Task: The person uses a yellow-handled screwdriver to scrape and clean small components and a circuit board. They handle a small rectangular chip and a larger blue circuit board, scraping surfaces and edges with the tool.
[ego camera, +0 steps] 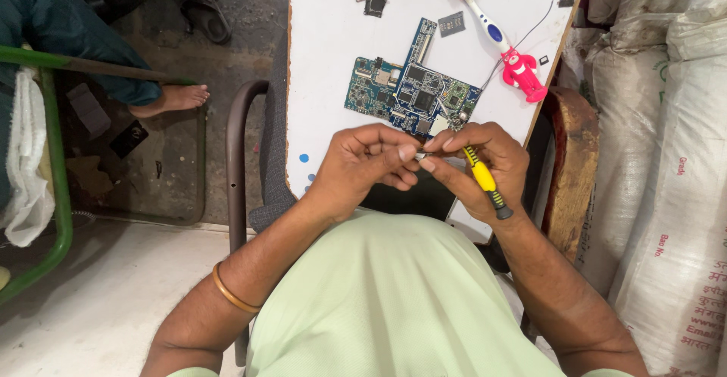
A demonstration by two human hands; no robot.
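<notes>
- Nearest the camera, a pale green shirt [386, 294] fills the bottom, with both forearms reaching up from it.
- Right hand [485, 168] is curled closed around a small screwdriver [485, 180] with a yellow and black handle, its shaft running up toward the fingertips.
- Left hand [363, 165] is bent, fingers folded in, thumb and forefinger pinching something tiny against the right fingertips; what it is cannot be told.
- A thin bangle [231, 292] sits on the left forearm.
- Just beyond the hands, a blue circuit board [409, 89] lies flat on the white surface [326, 36].
- Farther up lie a toothbrush [488, 32] with a pink figure handle and a few small dark parts [375, 2].
- Off to the left, another person's bare foot [170, 100] rests on the floor.
- White sacks [666, 157] stand at the right.
</notes>
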